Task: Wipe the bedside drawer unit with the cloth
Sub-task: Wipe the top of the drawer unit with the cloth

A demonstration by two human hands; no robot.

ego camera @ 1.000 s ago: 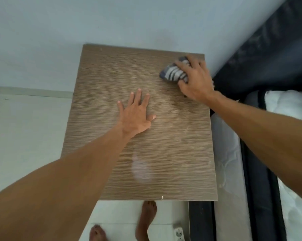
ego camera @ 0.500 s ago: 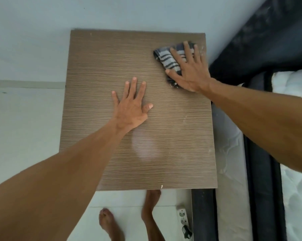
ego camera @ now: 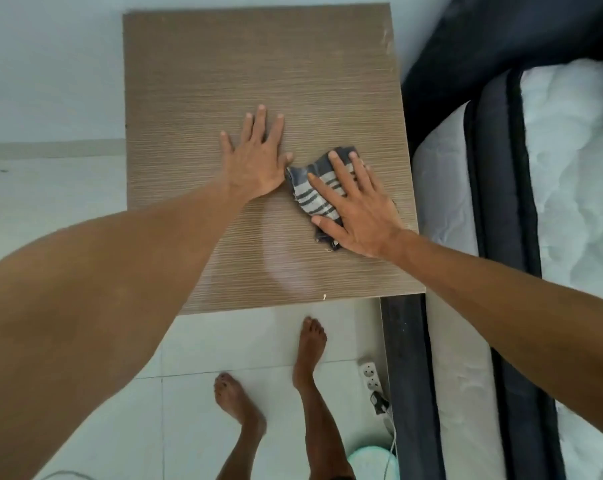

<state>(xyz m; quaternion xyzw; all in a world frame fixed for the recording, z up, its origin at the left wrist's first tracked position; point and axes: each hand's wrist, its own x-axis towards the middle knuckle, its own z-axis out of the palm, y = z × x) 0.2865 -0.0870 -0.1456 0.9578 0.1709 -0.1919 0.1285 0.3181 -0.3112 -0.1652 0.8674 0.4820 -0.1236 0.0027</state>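
I look straight down on the brown wood-grain top of the bedside drawer unit (ego camera: 224,64). My right hand (ego camera: 357,206) lies flat on a crumpled grey cloth with pale stripes (ego camera: 310,192), pressing it onto the top near the right edge, fingers spread. My left hand (ego camera: 255,157) rests palm-down and empty on the middle of the top, its thumb touching the cloth's left corner. A pale smear (ego camera: 286,261) shows on the surface below the hands. The drawer fronts are hidden from this angle.
A bed with a dark frame (ego camera: 501,168) and white mattress (ego camera: 577,161) stands tight against the unit's right side. The pale wall (ego camera: 50,64) runs behind. My bare feet (ego camera: 308,344) stand on white tiles beside a power strip (ego camera: 371,375) and a cable.
My right hand has dragged the cloth from the far right corner toward me, to mid-depth beside my left hand. The left hand stays planted. The view has tilted down.
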